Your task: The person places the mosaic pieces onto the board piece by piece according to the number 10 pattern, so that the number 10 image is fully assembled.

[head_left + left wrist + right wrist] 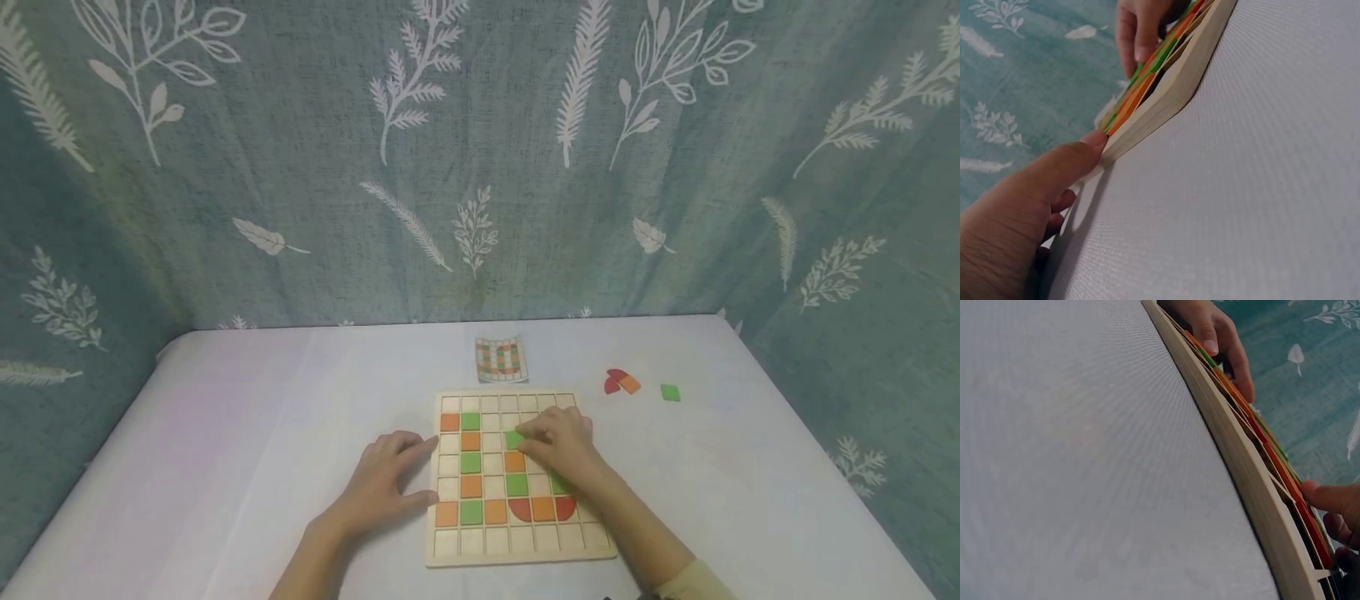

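A wooden grid board (493, 543) lies on the table with orange and green square tiles in its cells, plus two red quarter-round tiles (519, 509) in a lower row. My right hand (562, 442) reaches over the board's right half. Its thumb and index finger pinch a green square tile (512, 439) at the right side of a cell. Just below that cell sits an orange tile (514, 462). My left hand (386, 479) rests against the board's left edge, thumb and fingers spread. In the left wrist view, the thumb (1094, 139) touches the board's rim.
Behind the board lies a pattern card (502, 360) showing a coloured grid. To the right are loose red pieces (613, 382), an orange square (630, 383) and a separate green square (671, 392). A leaf-patterned curtain (480, 167) hangs behind the white table (300, 400).
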Action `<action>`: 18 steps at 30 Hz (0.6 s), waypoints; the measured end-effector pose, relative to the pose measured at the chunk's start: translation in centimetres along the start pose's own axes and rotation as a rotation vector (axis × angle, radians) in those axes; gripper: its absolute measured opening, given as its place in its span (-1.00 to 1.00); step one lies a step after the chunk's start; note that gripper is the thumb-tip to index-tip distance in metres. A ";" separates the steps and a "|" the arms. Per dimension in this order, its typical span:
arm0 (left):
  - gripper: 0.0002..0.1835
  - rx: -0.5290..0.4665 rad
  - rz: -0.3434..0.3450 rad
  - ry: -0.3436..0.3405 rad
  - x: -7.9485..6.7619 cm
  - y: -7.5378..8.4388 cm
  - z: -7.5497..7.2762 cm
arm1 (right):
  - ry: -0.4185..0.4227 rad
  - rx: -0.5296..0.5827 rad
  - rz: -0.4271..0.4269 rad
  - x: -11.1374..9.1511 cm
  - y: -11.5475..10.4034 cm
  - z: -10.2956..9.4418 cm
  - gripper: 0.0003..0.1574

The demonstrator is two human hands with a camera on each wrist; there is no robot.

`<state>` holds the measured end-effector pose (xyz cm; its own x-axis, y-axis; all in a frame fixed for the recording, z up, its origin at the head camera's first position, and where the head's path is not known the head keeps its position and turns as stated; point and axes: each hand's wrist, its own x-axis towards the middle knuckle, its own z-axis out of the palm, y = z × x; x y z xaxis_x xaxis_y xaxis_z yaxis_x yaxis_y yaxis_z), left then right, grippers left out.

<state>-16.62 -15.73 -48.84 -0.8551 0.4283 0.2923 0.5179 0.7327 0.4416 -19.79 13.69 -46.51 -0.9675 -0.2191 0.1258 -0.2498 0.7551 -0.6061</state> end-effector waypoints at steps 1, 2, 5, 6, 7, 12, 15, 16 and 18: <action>-0.29 -0.005 0.002 0.003 0.0 0.1 0.1 | 0.000 0.002 0.009 -0.1 0.0 0.0 -0.71; -0.29 -0.008 0.003 0.005 0.0 0.1 0.1 | 0.004 0.003 0.011 -0.1 0.1 0.0 -0.72; -0.30 -0.012 0.001 0.017 -0.1 0.1 0.1 | 0.013 0.012 0.015 -0.1 0.0 0.2 -0.73; -0.30 -0.009 0.001 0.017 -0.1 0.0 0.1 | 0.015 0.014 0.021 -0.1 0.0 0.2 -0.73; -0.30 -0.007 0.000 0.014 -0.1 0.0 0.1 | 0.014 0.029 0.034 -0.1 0.0 0.2 -0.72; -0.30 0.004 0.010 0.014 -0.2 -0.1 0.2 | 0.046 0.297 0.152 -0.3 0.4 -0.4 -0.66; -0.30 0.006 0.016 0.020 -0.2 -0.1 0.3 | 0.088 0.397 0.222 -0.3 0.6 -1.3 -0.65; -0.31 0.005 0.018 0.021 -0.1 -0.1 0.3 | 0.094 0.393 0.247 -0.3 0.8 -1.5 -0.64; -0.31 0.007 0.019 0.020 -0.1 -0.1 0.2 | 0.107 0.365 0.277 -0.4 1.2 -2.1 -0.61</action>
<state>-16.59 -15.70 -49.10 -0.8444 0.4318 0.3171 0.5338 0.7282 0.4299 -19.78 15.96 -45.61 -0.9992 0.0391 -0.0113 0.0295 0.5053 -0.8624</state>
